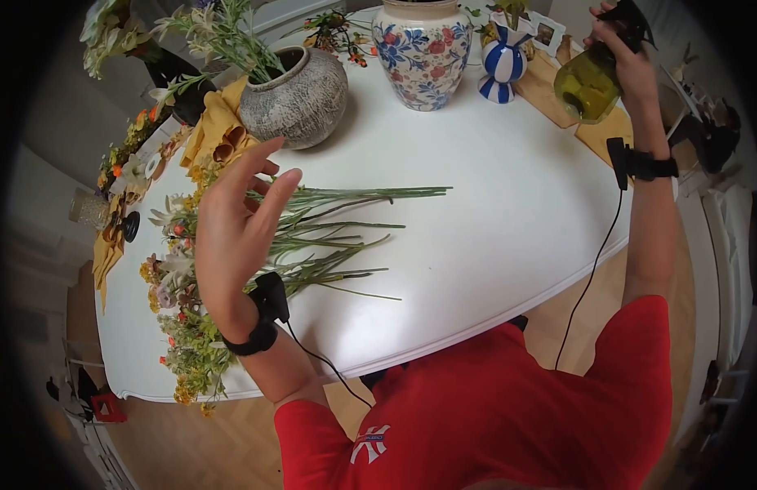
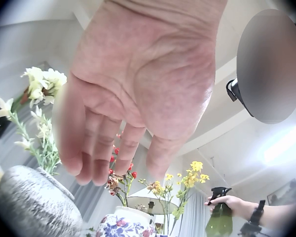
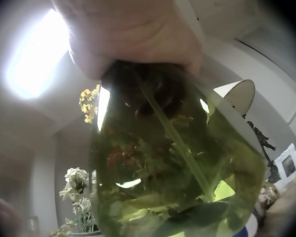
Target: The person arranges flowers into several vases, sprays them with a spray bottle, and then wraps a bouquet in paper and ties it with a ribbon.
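Observation:
My right hand (image 1: 634, 72) grips a green see-through spray bottle (image 1: 587, 88) by its black spray head, held up at the right side of the table. In the right wrist view the bottle (image 3: 182, 163) fills the middle, with its inner tube showing through the wall. Empty, with fingers loosely extended, my left hand (image 1: 231, 233) hovers over a bunch of artificial flowers (image 1: 178, 265) lying on the table. Their green stems (image 1: 346, 237) point right. The left wrist view shows the bare palm of that left hand (image 2: 143, 84).
Behind the flowers stands a grey textured vase (image 1: 295, 102) with white-flowered stems. A floral-patterned vase (image 1: 423, 61) and a blue-and-white striped vase (image 1: 503, 65) stand along the back of the white table (image 1: 493, 220). A mustard cloth (image 1: 215, 131) lies beside the grey vase.

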The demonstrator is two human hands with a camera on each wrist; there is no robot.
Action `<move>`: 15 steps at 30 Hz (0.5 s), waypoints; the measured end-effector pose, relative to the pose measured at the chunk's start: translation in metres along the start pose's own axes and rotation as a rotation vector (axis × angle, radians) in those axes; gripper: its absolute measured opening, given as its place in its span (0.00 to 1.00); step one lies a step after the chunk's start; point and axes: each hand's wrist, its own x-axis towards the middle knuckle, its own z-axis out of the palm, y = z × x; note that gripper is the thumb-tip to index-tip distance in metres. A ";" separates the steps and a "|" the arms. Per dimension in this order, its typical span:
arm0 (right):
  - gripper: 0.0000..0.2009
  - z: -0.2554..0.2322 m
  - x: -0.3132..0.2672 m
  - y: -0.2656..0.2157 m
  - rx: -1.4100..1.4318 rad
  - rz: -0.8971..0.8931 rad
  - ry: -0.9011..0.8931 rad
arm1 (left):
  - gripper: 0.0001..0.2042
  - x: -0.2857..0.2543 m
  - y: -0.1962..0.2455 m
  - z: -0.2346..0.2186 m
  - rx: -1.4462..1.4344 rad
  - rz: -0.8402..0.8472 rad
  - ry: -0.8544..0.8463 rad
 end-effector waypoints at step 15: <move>0.18 -0.049 -0.082 0.124 -0.383 0.336 0.100 | 0.20 0.005 -0.017 0.003 -0.023 -0.100 -0.027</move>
